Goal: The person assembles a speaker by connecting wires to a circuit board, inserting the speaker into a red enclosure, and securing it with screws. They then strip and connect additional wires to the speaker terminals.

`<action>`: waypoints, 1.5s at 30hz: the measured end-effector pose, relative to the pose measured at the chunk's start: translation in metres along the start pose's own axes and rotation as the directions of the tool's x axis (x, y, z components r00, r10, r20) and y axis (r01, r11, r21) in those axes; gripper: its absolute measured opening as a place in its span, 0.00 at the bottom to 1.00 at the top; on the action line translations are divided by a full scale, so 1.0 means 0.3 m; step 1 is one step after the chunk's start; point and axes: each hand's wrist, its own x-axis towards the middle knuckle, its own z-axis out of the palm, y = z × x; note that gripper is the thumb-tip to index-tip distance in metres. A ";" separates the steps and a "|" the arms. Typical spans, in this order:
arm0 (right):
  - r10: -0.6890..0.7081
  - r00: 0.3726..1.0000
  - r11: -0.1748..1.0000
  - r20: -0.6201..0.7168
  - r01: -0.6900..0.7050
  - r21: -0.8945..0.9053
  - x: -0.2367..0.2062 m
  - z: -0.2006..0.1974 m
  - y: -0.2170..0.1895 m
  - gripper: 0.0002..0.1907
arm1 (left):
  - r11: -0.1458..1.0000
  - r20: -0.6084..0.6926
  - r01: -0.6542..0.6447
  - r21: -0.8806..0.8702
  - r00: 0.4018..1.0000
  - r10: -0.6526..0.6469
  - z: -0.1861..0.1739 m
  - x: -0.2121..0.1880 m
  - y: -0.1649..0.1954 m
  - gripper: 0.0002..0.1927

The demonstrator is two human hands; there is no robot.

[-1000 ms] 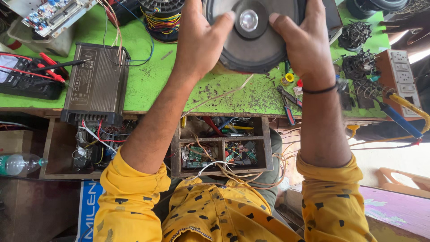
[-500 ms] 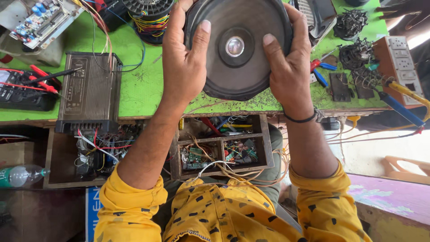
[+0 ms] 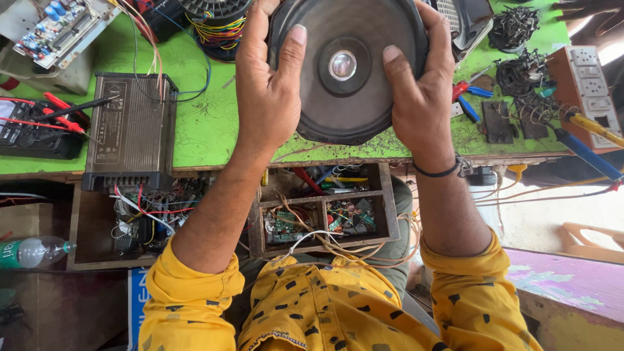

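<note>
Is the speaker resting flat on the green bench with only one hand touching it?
No: both the left hand and the right hand grip the round speaker by its rim, holding it up over the green bench.

Both hands, left hand [image 3: 270,91] and right hand [image 3: 419,97], grip a round dark speaker [image 3: 344,68] (shiny centre cap) above the green workbench [image 3: 208,130]

We count one round speaker [image 3: 348,68] — held in two hands, left hand [image 3: 270,91] and right hand [image 3: 422,97]. We see one grey metal box [image 3: 132,130], one multimeter [image 3: 29,130], one plastic bottle [image 3: 32,251], two open drawers [image 3: 325,208] — and one pair of pliers [image 3: 469,97].
</note>
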 end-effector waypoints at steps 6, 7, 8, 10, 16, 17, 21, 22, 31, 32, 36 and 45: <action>-0.089 0.992 0.958 -0.085 0.062 -0.279 -0.137 0.016 0.080 0.40 | 0.998 0.060 -0.016 0.057 0.998 0.013 -0.006 -0.115 -0.026 0.24; -0.105 0.990 0.964 -0.089 0.080 -0.253 -0.175 0.029 0.113 0.42 | 0.991 0.065 -0.053 0.123 0.997 0.045 -0.008 -0.153 -0.044 0.24; -0.120 0.988 0.969 -0.096 0.095 -0.230 -0.208 0.037 0.152 0.45 | 0.979 0.074 -0.089 0.185 0.994 0.077 -0.006 -0.196 -0.065 0.24; -0.162 0.977 0.967 -0.136 0.130 -0.218 -0.272 0.067 0.244 0.46 | 0.952 0.098 -0.155 0.265 0.986 0.133 -0.002 -0.266 -0.133 0.25; -0.157 0.963 0.927 -0.219 0.068 -0.368 -0.353 0.069 0.478 0.42 | 0.897 0.183 -0.235 0.375 0.967 0.177 0.040 -0.397 -0.347 0.27; -0.119 0.965 0.927 -0.232 0.025 -0.374 -0.355 0.059 0.499 0.40 | 0.894 0.195 -0.237 0.380 0.965 0.173 0.050 -0.404 -0.372 0.27; 0.015 0.994 0.912 -0.112 -0.059 -0.406 -0.337 0.009 0.540 0.37 | 0.882 0.202 -0.203 0.426 0.971 0.126 0.081 -0.399 -0.450 0.28; 0.005 0.998 0.919 -0.063 -0.030 -0.394 -0.322 -0.013 0.544 0.38 | 0.875 0.203 -0.198 0.441 0.972 0.118 0.088 -0.388 -0.465 0.29; 0.332 0.714 0.267 -0.616 -0.698 -0.665 -0.197 -0.439 0.728 0.32 | 0.691 0.383 -0.349 0.633 0.917 0.113 0.133 -0.209 -0.472 0.34; 0.398 0.699 0.162 -0.594 -0.690 -0.705 -0.204 -0.472 0.764 0.35 | 0.665 0.439 -0.397 0.632 0.891 0.115 0.140 -0.171 -0.461 0.33; 0.417 0.700 0.326 -0.580 -0.711 -0.623 -0.200 -0.543 0.835 0.19 | 0.720 0.676 -0.479 0.502 0.737 0.019 0.196 -0.070 -0.409 0.31; 0.276 0.779 0.930 -0.563 -0.364 -0.047 -0.526 -0.335 0.336 0.17 | 0.694 0.574 -0.398 0.601 0.818 -0.028 0.278 -0.051 -0.341 0.32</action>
